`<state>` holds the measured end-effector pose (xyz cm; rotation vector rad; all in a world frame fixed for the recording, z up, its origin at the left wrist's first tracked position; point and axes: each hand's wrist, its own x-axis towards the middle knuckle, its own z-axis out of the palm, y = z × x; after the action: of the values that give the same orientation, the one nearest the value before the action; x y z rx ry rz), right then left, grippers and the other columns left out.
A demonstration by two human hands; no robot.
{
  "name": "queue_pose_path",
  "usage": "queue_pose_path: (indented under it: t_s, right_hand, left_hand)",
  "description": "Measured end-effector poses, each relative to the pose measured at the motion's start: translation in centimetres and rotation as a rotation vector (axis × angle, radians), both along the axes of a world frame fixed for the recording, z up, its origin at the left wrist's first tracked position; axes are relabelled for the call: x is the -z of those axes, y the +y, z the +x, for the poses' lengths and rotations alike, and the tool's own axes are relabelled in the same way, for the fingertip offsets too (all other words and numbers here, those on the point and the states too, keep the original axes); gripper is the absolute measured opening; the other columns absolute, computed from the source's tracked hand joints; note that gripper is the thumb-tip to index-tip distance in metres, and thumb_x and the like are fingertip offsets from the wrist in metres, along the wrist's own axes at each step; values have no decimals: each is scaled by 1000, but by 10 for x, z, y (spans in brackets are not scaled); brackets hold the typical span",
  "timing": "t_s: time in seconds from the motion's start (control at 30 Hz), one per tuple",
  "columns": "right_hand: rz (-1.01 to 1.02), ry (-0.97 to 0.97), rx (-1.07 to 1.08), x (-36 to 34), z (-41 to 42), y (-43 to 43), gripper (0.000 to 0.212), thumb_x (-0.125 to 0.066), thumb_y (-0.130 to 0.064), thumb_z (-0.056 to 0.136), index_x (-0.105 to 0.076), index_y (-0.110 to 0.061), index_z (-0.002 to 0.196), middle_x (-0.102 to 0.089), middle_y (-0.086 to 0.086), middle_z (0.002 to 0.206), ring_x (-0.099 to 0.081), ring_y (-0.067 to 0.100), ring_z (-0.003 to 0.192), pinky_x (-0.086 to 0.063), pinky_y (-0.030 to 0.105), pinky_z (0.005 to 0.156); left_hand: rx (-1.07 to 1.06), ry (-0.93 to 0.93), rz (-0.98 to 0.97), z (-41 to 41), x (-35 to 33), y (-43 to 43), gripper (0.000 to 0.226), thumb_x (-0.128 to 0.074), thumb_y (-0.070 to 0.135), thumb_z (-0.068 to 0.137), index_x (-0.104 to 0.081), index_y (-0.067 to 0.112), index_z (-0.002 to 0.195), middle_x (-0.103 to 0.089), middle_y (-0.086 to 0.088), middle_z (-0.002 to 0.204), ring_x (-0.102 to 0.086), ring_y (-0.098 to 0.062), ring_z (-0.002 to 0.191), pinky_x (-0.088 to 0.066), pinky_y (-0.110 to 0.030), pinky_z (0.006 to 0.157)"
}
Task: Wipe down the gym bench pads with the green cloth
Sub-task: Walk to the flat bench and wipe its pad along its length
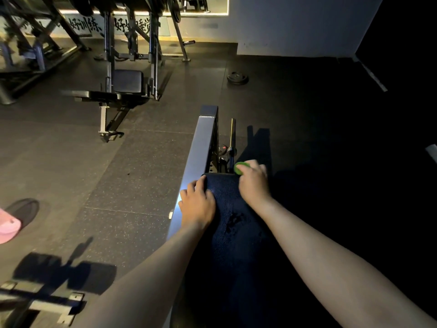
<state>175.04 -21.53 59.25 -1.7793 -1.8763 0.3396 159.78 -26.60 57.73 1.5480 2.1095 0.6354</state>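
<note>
– Gripped in the curled fingers of the right hand (254,185), the green cloth (240,168) is held bunched at the far right corner of the bench pad (233,223).
– How much of it can be seen?
– Only a small rounded green lump beside the knuckles; the rest is hidden under the hand.
– And the left hand (197,203)?
– Its fingers are curled over the pad's left edge, with the thumb laid on top. The fingertips are lost between the pad and the steel beam (203,147).
– What is the pad made of?
– A dark, finely pebbled covering is seen, rounded at its far end, with a scuffed patch near the middle. Its near end and right side are swallowed by shadow.
– What room is left around it?
– Speckled rubber floor (132,181) lies open to the left of the smooth grey beam. A thin upright rod (232,136) stands just beyond the cloth. A weight plate (237,78) lies well apart, farther back.
</note>
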Motion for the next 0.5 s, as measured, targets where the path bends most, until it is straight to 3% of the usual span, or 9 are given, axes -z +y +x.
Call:
queue_pose_path:
  t_s: [0.17, 0.23, 0.33, 0.4, 0.5]
  right_hand:
    - [-1, 16, -376, -6, -43, -22, 44, -48, 3, 87, -68, -13, 123, -60, 7, 126, -47, 29, 109, -34, 28, 99]
    - [42, -25, -409, -8, -27, -21, 42, -49, 5, 87, -68, -12, 121, -60, 7, 123, -49, 29, 107, -40, 34, 98]
    - [47, -145, -174, -4, 17, -17, 45, -49, 5, 87, -65, -15, 124, -55, 6, 123, -47, 30, 109, -46, 42, 89]
    - [26, -173, 1, -2, 34, -18, 46, -49, 5, 88, -62, -15, 127, -51, 6, 126, -43, 29, 112, -45, 39, 89]
    - [21, -70, 73, -4, 21, -30, 44, -47, 8, 88, -66, -10, 123, -54, 10, 124, -42, 31, 109, -38, 33, 93]
  left_hand:
    - [-14, -29, 14, 0, -3, -1, 45, -40, 28, 100, -44, 30, 144, -44, -2, 147, -36, -30, 128, -30, -45, 105]
    - [-3, -11, 16, -1, -3, -3, 46, -40, 30, 101, -43, 31, 146, -43, -2, 149, -35, -30, 130, -30, -46, 106]
    - [21, 20, 1, -2, -1, -4, 49, -40, 30, 101, -39, 30, 150, -42, -1, 151, -34, -31, 133, -27, -47, 110]
    - [35, 29, -2, -2, -1, -4, 50, -39, 30, 101, -38, 32, 151, -41, 0, 152, -33, -30, 133, -24, -47, 111]
    - [59, 51, -28, 0, -3, -7, 52, -36, 31, 100, -34, 34, 152, -37, 2, 156, -30, -30, 136, -20, -47, 112]
